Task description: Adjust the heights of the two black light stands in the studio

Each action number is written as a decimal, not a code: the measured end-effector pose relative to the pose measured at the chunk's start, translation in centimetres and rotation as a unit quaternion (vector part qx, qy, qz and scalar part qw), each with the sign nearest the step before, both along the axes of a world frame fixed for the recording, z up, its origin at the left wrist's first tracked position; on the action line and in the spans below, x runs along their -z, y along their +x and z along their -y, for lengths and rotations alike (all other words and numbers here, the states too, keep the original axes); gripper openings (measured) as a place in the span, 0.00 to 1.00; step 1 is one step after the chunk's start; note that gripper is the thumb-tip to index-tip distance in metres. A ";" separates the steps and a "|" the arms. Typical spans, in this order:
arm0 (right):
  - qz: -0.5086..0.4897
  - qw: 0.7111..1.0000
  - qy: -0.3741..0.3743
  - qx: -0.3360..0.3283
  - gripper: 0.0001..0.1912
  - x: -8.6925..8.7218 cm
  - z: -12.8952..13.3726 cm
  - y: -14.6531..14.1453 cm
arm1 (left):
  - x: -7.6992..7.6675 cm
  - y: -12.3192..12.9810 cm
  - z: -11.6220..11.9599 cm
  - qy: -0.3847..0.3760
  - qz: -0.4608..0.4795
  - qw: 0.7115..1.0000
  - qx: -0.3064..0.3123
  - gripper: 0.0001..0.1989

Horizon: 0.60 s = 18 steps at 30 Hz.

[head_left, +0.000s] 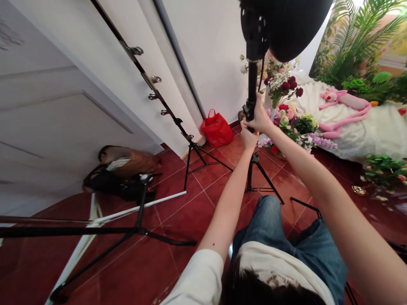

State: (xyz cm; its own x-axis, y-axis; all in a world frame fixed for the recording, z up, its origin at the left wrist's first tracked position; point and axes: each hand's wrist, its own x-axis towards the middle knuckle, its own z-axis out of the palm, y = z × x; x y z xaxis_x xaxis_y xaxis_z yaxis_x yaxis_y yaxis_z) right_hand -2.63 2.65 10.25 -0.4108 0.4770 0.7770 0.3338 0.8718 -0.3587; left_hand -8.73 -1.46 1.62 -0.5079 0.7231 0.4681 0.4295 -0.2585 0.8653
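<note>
A black light stand (252,84) rises in front of me, with a large dark lamp head (286,25) on top. Both my hands are wrapped round its pole at the clamp. My left hand (248,134) grips low, just under the knob, its fingers partly hidden. Slightly higher and on the right side, my right hand (261,115) closes on the same pole. The stand's tripod legs (265,178) are spread on the red tiled floor (197,212) below. A thin cable hangs down beside the pole.
Another black stand with clips (152,87) leans along the left, near a red bag (218,129). A black tripod base (140,228) lies across the left floor by bags (127,163). Flowers (286,116) and a pink plush toy (349,103) on white cloth are at right.
</note>
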 end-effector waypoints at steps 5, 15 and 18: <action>-0.045 0.995 -0.032 0.084 0.41 2.0 1.5 -1.9 | 0.8 -0.7 -0.1 -0.036 0.005 0.999 -0.002 0.18; 0.048 0.998 0.000 0.034 0.40 1.6 4.0 3.8 | 0.8 0.0 0.0 0.022 -0.006 0.999 -0.026 0.14; 0.068 0.996 -0.017 0.055 0.32 2.5 5.2 7.0 | 0.5 0.3 0.2 0.030 0.007 0.998 -0.046 0.13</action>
